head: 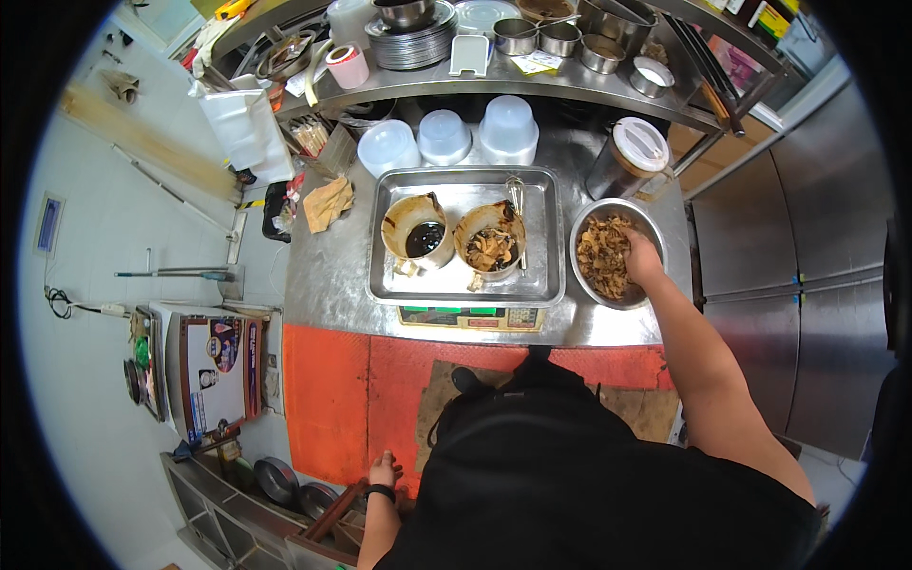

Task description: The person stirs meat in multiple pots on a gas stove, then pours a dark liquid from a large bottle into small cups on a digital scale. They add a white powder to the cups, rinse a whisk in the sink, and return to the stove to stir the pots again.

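My right hand [643, 258] reaches into a round stainless steel bowl [660, 226] of brown sliced food [604, 256]. Its fingertips touch the slices and are partly hidden, so their grip is unclear. My left hand [385, 470] hangs low beside my body, holding nothing, with its fingers loosely apart. Left of the bowl, a steel tray [467, 293] holds two stained measuring jugs. Dark liquid [425, 239] lies in the left jug [396, 222]; similar brown slices and dark liquid are in the right jug [467, 222]. A wire whisk [516, 191] leans along the tray's right side.
The tray sits on a digital scale [470, 318]. Stacked plastic tubs [509, 128] and a lidded canister [630, 158] stand behind. A steel shelf [420, 89] with plates and pots overhangs the table's back. Steel cabinet doors [741, 221] rise at right.
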`<state>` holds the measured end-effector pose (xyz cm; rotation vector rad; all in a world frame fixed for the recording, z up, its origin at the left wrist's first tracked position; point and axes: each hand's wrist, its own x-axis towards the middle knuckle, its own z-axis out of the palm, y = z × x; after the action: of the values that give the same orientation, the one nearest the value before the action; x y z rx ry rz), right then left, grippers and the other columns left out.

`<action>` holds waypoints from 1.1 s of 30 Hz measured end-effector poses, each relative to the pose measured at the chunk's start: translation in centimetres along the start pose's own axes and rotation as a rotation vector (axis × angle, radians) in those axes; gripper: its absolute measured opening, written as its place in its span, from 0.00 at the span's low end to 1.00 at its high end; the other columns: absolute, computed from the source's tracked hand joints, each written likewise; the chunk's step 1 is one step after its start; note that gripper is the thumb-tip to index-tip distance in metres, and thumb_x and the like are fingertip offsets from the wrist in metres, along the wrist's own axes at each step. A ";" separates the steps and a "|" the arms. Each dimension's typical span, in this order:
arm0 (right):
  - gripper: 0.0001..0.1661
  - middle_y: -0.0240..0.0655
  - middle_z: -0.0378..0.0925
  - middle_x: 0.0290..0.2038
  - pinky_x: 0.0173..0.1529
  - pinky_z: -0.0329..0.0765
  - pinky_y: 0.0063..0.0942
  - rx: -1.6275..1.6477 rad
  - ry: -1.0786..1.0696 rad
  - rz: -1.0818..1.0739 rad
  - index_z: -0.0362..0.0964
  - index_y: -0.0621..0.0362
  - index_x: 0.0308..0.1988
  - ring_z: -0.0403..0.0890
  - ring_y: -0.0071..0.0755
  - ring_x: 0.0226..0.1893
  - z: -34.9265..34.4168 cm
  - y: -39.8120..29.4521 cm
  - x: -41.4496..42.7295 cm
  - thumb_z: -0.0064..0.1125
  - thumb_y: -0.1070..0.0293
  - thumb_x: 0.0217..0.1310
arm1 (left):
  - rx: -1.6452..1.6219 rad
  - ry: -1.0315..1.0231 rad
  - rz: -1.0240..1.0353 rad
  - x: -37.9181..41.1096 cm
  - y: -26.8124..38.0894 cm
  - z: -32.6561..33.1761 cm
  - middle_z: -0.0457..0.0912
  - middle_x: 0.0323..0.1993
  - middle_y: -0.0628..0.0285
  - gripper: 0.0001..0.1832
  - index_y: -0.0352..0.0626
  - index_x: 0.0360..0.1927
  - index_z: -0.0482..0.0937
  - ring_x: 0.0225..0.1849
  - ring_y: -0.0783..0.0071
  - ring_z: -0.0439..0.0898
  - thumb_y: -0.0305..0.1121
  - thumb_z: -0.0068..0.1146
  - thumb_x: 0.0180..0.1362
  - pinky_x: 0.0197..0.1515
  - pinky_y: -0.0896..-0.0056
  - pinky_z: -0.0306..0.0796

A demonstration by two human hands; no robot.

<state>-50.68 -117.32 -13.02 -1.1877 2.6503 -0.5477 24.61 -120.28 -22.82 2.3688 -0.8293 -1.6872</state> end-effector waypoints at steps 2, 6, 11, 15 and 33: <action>0.26 0.55 0.74 0.51 0.60 0.70 0.41 -0.001 0.004 0.009 0.71 0.57 0.55 0.74 0.57 0.54 -0.4 0.7 -0.2 0.50 0.79 0.54 | 0.023 -0.037 0.019 0.9 1.0 -0.4 0.79 0.44 0.56 0.20 0.38 0.50 0.73 0.35 0.63 0.81 0.46 0.51 0.66 0.33 0.60 0.77; 0.19 0.54 0.75 0.48 0.57 0.72 0.41 0.024 -0.025 0.071 0.74 0.58 0.49 0.76 0.57 0.51 -3.5 -0.9 -0.8 0.51 0.77 0.55 | 0.005 -0.034 0.070 2.4 2.1 -1.1 0.78 0.46 0.55 0.22 0.37 0.50 0.72 0.36 0.61 0.80 0.48 0.46 0.68 0.34 0.62 0.78; 0.14 0.45 0.79 0.43 0.50 0.75 0.33 0.289 -0.040 0.079 0.74 0.60 0.46 0.80 0.42 0.42 -10.4 -8.4 0.1 0.52 0.76 0.58 | -0.035 -0.033 0.073 3.2 1.9 -1.8 0.78 0.40 0.58 0.18 0.40 0.45 0.73 0.32 0.64 0.80 0.46 0.49 0.67 0.31 0.61 0.77; 0.14 0.32 0.78 0.37 0.46 0.76 0.28 0.547 -0.097 -0.135 0.73 0.60 0.47 0.78 0.26 0.37 -13.6 -19.6 1.3 0.48 0.78 0.61 | -0.053 -0.030 0.031 4.3 0.1 -2.6 0.77 0.34 0.59 0.15 0.41 0.41 0.72 0.27 0.65 0.79 0.44 0.51 0.67 0.26 0.62 0.76; 0.21 0.41 0.75 0.53 0.55 0.75 0.41 -0.320 -0.414 -0.611 0.77 0.51 0.49 0.78 0.48 0.52 1.7 -41.1 3.1 0.53 0.74 0.55 | -0.094 0.057 -0.105 2.3 -10.4 -6.6 0.78 0.37 0.58 0.19 0.39 0.41 0.74 0.28 0.65 0.80 0.48 0.49 0.67 0.28 0.64 0.77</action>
<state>-24.24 -145.17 1.96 -1.9707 2.0497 0.0642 34.87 -114.00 -26.39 2.4232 -0.6133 -1.6479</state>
